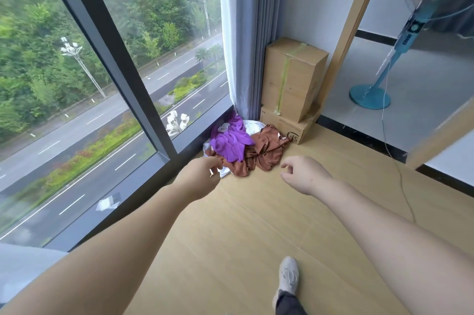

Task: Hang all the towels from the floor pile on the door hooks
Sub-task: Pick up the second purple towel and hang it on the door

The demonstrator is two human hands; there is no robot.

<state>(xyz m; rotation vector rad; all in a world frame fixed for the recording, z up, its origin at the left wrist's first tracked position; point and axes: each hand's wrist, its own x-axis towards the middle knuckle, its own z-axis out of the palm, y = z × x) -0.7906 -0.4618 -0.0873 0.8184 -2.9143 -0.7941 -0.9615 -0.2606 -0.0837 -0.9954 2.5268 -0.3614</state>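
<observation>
A pile of towels lies on the wooden floor in the corner by the window: a purple towel (230, 139) on top, a rust-brown towel (264, 153) spread to its right and front, and a white towel (252, 125) partly hidden beneath them. My left hand (202, 176) reaches toward the pile's near left edge, fingers loosely curled, holding nothing. My right hand (302, 173) hovers above the floor to the right of the pile, fingers relaxed and empty. No door hooks are in view.
Two stacked cardboard boxes (292, 79) stand in the corner behind the pile, beside a grey curtain (246, 32). A large window (102, 71) runs along the left. A wooden door frame (351, 32) opens to a room with a blue standing fan (400, 45) and its cord. My shoe (288, 276) is on the floor.
</observation>
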